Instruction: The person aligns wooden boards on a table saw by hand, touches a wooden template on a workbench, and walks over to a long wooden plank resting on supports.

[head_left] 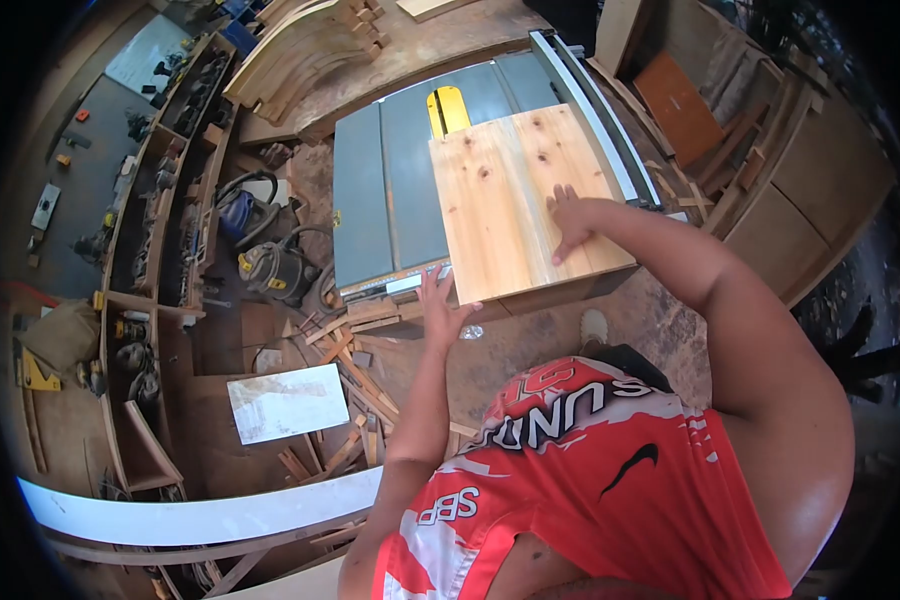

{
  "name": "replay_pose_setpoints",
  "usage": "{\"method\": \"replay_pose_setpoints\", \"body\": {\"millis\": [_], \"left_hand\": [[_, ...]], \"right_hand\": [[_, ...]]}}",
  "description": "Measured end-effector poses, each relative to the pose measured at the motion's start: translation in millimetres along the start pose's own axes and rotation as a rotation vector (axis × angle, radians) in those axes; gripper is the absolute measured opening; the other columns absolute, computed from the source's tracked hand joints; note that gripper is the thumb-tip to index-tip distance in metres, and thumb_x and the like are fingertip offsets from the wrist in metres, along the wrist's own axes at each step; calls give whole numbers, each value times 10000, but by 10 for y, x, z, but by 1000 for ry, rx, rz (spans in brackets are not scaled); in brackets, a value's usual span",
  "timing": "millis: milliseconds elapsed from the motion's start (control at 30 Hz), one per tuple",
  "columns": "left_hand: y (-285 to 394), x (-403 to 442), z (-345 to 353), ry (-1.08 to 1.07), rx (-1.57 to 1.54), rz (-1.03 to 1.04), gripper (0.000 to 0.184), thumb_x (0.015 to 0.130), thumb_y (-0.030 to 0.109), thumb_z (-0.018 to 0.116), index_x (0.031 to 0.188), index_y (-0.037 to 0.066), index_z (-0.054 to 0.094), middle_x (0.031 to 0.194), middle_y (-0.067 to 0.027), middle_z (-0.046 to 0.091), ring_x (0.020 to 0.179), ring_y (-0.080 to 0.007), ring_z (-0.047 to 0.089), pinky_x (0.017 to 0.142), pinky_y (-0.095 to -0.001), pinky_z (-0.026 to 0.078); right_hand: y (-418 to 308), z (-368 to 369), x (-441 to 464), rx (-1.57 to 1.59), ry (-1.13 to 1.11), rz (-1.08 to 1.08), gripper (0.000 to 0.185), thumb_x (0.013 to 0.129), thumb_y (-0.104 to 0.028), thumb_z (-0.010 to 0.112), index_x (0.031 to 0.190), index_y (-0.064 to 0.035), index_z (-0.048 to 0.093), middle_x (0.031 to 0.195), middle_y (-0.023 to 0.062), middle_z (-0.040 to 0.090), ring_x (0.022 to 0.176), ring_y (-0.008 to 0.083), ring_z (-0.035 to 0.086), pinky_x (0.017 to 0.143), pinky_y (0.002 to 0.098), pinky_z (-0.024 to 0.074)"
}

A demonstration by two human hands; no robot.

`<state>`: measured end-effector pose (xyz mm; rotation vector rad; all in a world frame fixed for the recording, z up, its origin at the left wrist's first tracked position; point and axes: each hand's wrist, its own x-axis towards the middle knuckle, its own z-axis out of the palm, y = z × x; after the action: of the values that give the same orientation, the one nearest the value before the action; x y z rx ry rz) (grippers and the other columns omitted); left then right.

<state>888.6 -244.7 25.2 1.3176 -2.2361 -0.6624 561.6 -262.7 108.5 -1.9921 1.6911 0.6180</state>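
While the board (510,205) partly hides a yellow plate (453,110), left hand (444,312) and right hand (576,220) are splayed.

Board (490,210), smooth knotty wood with a faint sheen; table (360,190), matt grey metal; insert (452,112), smooth, plastic-looking; rail (592,118), pale, metal-looking; jersey (630,490), printed cloth; vacuum (273,270), plastic-looking; sticks (337,347), bare wood.

The scene is viewed from the wearer's head, the lens aimed forward and down. The wooden panel (500,215) and tabletop (360,195) are seen from near, in wide, dark-rimmed view.
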Motion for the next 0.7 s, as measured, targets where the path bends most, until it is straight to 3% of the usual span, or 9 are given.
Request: {"method": "replay_pose_setpoints", "body": {"millis": [167,300,500,700], "left_hand": [[-18,121,11,12,66,9,802,615,325,818,1315,119,486,1414,-178,344,1373,-409,181,1100,-542,121],[-64,125,57,-10,142,23,789,635,338,806,1316,109,480,1411,-189,341,1372,-414,179,1099,-548,121],[-1,382,15,-34,210,-13,788,664,327,788,1333,93,443,1420,-202,327,1367,-424,174,1090,-571,126],[-60,446,127,11,257,-31,767,678,358,779,1326,109,453,1412,-203,354,1368,-420,177,1088,-583,119]], "right_hand": [[-274,291,-297,40,108,-46,1281,583,-604,767,1427,71,78,1492,300,11,1382,464,43,1061,626,203],[-336,560,-225,90,262,53,1212,618,-602,744,1448,11,109,1520,223,43,1408,386,51,1043,659,198],[-191,360,-138,54,268,100,1136,668,-624,690,1458,-30,128,1539,143,67,1418,321,79,1034,664,224],[-169,384,60,85,251,125,1136,666,-565,729,1458,-29,116,1541,136,54,1413,336,95,1028,653,262]]}}
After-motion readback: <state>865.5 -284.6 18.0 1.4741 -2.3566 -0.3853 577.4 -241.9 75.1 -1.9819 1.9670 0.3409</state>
